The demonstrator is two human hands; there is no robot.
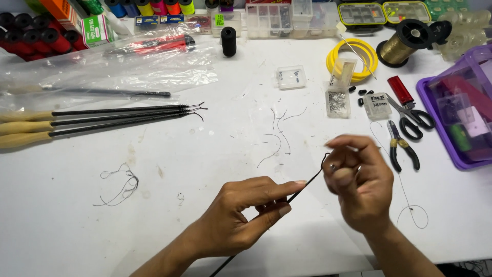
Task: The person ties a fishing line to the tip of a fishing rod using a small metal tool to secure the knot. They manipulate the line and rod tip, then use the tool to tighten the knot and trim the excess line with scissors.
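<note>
Hands, two, bare, working close together above the near edge of the white surface [215,154]. Left hand [241,215]: fingers closed in a pinch on a thin black rod [300,191], which runs from the near edge up and rightward to the other hand. Right hand [359,179]: fingertips curled shut around the rod's tip, where a small dark loop or hook shows; what else it pinches cannot be told. Handling, as judged: rod light, slender, stiff along its length, likely fragile at the fine tip; best held on the shaft just behind the tip, as the left hand does.

Near the right hand: fine line [410,215] looped on the surface, small pliers [402,149], scissors [412,115], red lighter [400,90]. Towards the middle: short black offcuts [279,136]. Towards the left edge: three wooden-handled rods [102,123] lying side by side, clear plastic bags [128,66] behind them, a tangle of thread [120,187] nearer. Far edge: black spool [228,41], clear compartment boxes [289,20], yellow rings [352,59], gold wire spool [402,46]. Right edge: purple tray [425,97] with mixed parts.
</note>
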